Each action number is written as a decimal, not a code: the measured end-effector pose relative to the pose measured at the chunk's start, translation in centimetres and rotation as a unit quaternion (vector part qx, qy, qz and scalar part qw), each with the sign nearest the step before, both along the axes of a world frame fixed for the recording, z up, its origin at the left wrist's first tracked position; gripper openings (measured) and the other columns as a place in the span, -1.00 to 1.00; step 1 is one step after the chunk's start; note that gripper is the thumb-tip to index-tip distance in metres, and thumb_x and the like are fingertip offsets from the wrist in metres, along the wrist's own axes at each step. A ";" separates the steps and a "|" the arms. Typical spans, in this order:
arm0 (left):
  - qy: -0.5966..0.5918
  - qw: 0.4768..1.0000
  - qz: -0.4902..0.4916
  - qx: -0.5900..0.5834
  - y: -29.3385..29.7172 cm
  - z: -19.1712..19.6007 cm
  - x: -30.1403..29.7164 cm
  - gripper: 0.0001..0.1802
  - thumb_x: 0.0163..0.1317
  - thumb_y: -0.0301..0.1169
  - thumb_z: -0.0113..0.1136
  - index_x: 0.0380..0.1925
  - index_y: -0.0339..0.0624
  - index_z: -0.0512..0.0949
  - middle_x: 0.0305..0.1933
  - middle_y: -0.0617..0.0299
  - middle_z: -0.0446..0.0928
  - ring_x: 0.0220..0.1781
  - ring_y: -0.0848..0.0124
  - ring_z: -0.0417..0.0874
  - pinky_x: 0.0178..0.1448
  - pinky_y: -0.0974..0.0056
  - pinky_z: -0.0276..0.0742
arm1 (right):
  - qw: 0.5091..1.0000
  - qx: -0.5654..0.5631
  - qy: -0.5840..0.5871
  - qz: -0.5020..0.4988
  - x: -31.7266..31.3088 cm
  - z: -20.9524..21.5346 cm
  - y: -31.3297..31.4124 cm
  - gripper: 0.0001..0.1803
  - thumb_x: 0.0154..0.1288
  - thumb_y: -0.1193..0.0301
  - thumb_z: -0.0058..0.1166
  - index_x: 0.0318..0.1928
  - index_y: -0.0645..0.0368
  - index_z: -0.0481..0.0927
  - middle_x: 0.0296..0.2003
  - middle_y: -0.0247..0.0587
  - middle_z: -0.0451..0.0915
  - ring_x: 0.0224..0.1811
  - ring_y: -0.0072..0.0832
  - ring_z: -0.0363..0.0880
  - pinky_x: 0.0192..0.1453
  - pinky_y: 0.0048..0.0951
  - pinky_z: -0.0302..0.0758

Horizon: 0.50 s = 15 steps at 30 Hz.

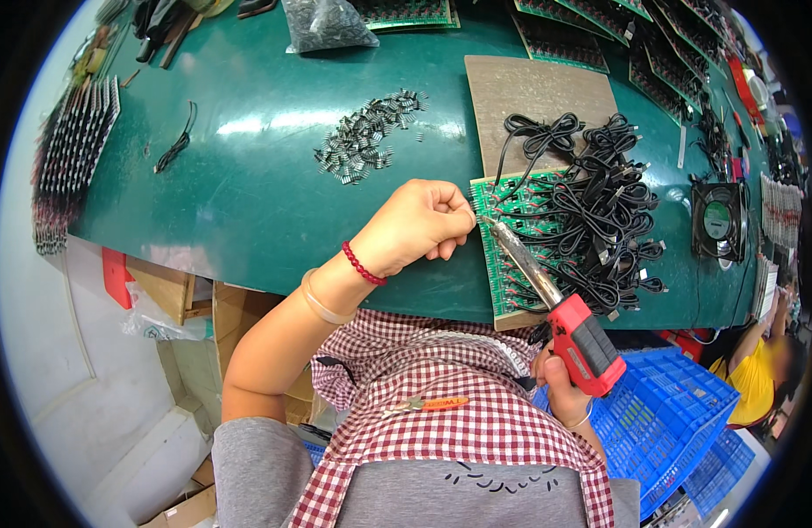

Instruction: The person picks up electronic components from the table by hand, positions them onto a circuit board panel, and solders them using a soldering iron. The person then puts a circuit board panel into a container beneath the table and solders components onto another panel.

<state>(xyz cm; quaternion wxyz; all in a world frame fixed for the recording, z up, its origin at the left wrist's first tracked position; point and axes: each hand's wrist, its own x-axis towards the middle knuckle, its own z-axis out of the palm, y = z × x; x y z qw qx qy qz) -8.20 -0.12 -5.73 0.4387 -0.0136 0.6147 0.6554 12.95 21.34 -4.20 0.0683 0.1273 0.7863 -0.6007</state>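
I grip red soldering iron (pixel 571 327) in right hand (pixel 560 387) | left hand (pixel 419 224) fingers pinch thin solder wire at green circuit board (pixel 512 264) left edge | best: keep tip steady on joint.

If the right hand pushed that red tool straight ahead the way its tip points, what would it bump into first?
Probably the left hand. The red soldering tool in the right hand aims up-left, its tip almost at the left fingers, above the green circuit board. Depth is unclear.
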 end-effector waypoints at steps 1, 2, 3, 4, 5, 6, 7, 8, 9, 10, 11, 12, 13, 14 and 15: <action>0.001 1.000 0.000 -0.002 0.0 0.0 0.0 -0.92 0.13 -0.48 0.05 -0.49 -0.26 0.46 -0.59 0.33 0.45 -0.67 0.69 0.40 -0.64 0.59 0.24 | 1.000 0.000 0.000 0.000 0.0 0.1 0.0 -0.66 0.22 0.24 0.04 -0.30 0.32 0.39 -0.65 -0.26 0.36 -0.64 -0.56 0.29 -0.52 -0.52 0.28; 0.000 1.000 0.000 -0.002 0.0 0.0 0.0 -0.92 0.13 -0.48 0.05 -0.49 -0.26 0.46 -0.59 0.33 0.45 -0.67 0.69 0.40 -0.64 0.59 0.24 | 1.000 0.002 -0.006 0.001 0.0 0.2 -0.1 -0.66 0.21 0.23 0.05 -0.37 0.31 0.38 -0.65 -0.26 0.36 -0.64 -0.56 0.29 -0.52 -0.53 0.28; 0.000 1.000 -0.001 -0.001 0.0 0.0 0.0 -0.92 0.13 -0.48 0.05 -0.49 -0.26 0.46 -0.59 0.33 0.46 -0.67 0.69 0.40 -0.64 0.59 0.24 | 1.000 0.005 -0.011 0.002 0.0 0.2 -0.1 -0.65 0.21 0.22 0.05 -0.43 0.29 0.38 -0.66 -0.26 0.35 -0.64 -0.55 0.29 -0.52 -0.54 0.27; -0.001 1.000 -0.002 0.001 0.0 0.0 0.0 -0.92 0.13 -0.48 0.05 -0.49 -0.26 0.46 -0.59 0.33 0.46 -0.67 0.69 0.40 -0.64 0.60 0.24 | 1.000 0.005 -0.011 0.002 0.0 0.2 0.0 -0.65 0.21 0.22 0.05 -0.43 0.29 0.38 -0.66 -0.26 0.35 -0.64 -0.55 0.29 -0.52 -0.54 0.27; -0.001 1.000 -0.002 0.001 0.0 0.0 -0.1 -0.92 0.13 -0.48 0.05 -0.49 -0.26 0.46 -0.59 0.33 0.46 -0.67 0.69 0.40 -0.64 0.60 0.24 | 1.000 0.009 -0.013 0.013 0.2 0.3 0.2 -0.67 0.21 0.23 0.04 -0.36 0.30 0.39 -0.66 -0.26 0.35 -0.64 -0.55 0.29 -0.52 -0.53 0.27; -0.001 1.000 -0.001 0.001 0.0 0.0 0.0 -0.92 0.13 -0.48 0.05 -0.49 -0.26 0.46 -0.59 0.33 0.46 -0.67 0.69 0.40 -0.64 0.60 0.23 | 1.000 0.013 -0.015 0.024 0.3 0.2 0.3 -0.68 0.22 0.25 0.03 -0.29 0.32 0.39 -0.65 -0.26 0.35 -0.64 -0.55 0.28 -0.51 -0.52 0.28; 0.000 1.000 0.001 0.001 0.1 0.0 0.0 -0.92 0.13 -0.47 0.05 -0.49 -0.25 0.46 -0.59 0.33 0.46 -0.67 0.70 0.40 -0.64 0.60 0.23 | 1.000 0.013 -0.015 0.024 0.2 0.4 0.0 -0.68 0.22 0.25 0.03 -0.29 0.32 0.39 -0.65 -0.26 0.35 -0.64 -0.55 0.28 -0.51 -0.52 0.28; 0.000 1.000 0.001 0.001 0.1 0.0 0.0 -0.92 0.13 -0.47 0.05 -0.49 -0.25 0.46 -0.59 0.33 0.46 -0.67 0.70 0.40 -0.64 0.60 0.23 | 1.000 -0.026 -0.012 -0.007 0.1 0.7 -0.4 -0.67 0.22 0.28 0.02 -0.19 0.32 0.37 -0.65 -0.25 0.35 -0.65 -0.55 0.28 -0.51 -0.51 0.28; 0.003 1.000 -0.001 -0.006 0.1 0.0 0.0 -0.92 0.14 -0.47 0.05 -0.49 -0.25 0.46 -0.59 0.34 0.46 -0.67 0.70 0.40 -0.64 0.60 0.23 | 0.997 -0.065 -0.010 -0.039 -0.1 1.0 -0.7 -0.64 0.22 0.30 0.01 -0.10 0.33 0.35 -0.64 -0.25 0.35 -0.65 -0.55 0.27 -0.51 -0.50 0.28; 0.007 1.000 -0.003 -0.012 0.1 0.1 0.0 -0.91 0.14 -0.47 0.05 -0.49 -0.25 0.46 -0.59 0.34 0.46 -0.67 0.70 0.40 -0.64 0.60 0.23 | 0.997 -0.064 -0.010 -0.039 -0.1 0.9 -0.6 -0.64 0.22 0.30 0.01 -0.10 0.33 0.35 -0.64 -0.25 0.35 -0.65 -0.55 0.27 -0.51 -0.50 0.28; 0.007 1.000 -0.003 -0.012 0.0 0.0 0.0 -0.91 0.14 -0.47 0.05 -0.49 -0.25 0.46 -0.59 0.34 0.46 -0.67 0.70 0.40 -0.64 0.60 0.23 | 0.997 -0.065 -0.013 -0.033 -0.2 0.8 -0.5 -0.60 0.23 0.32 0.01 -0.03 0.32 0.32 -0.64 -0.24 0.35 -0.65 -0.54 0.26 -0.50 -0.49 0.29; 0.006 1.000 -0.001 -0.008 0.0 -0.1 0.1 -0.91 0.14 -0.47 0.05 -0.49 -0.25 0.46 -0.59 0.34 0.46 -0.67 0.70 0.40 -0.64 0.60 0.23 | 0.997 -0.067 -0.015 -0.026 -0.3 0.7 -0.5 -0.56 0.23 0.33 0.00 0.04 0.31 0.28 -0.63 -0.24 0.35 -0.65 -0.54 0.26 -0.49 -0.48 0.30; 0.005 1.000 0.001 -0.005 -0.1 -0.2 0.1 -0.91 0.14 -0.46 0.06 -0.49 -0.24 0.46 -0.59 0.34 0.46 -0.67 0.70 0.40 -0.64 0.60 0.23 | 0.997 -0.067 -0.015 -0.025 -0.3 0.6 -0.5 -0.56 0.23 0.33 0.00 0.04 0.31 0.28 -0.63 -0.24 0.35 -0.65 -0.54 0.26 -0.49 -0.48 0.30; 0.006 1.000 0.001 -0.005 -0.1 -0.2 0.1 -0.91 0.14 -0.46 0.06 -0.49 -0.24 0.46 -0.59 0.34 0.46 -0.67 0.70 0.40 -0.64 0.60 0.23 | 0.997 -0.073 -0.023 -0.031 -0.3 0.5 -0.6 -0.58 0.23 0.34 0.00 0.02 0.31 0.28 -0.63 -0.24 0.35 -0.65 -0.54 0.26 -0.49 -0.48 0.30; 0.005 1.000 0.003 -0.001 0.0 -0.2 0.1 -0.91 0.14 -0.46 0.06 -0.49 -0.24 0.46 -0.59 0.33 0.46 -0.67 0.69 0.39 -0.64 0.59 0.23 | 0.996 -0.078 -0.031 -0.037 -0.3 0.5 -0.7 -0.59 0.23 0.34 0.00 0.00 0.31 0.29 -0.62 -0.24 0.35 -0.65 -0.54 0.26 -0.48 -0.48 0.31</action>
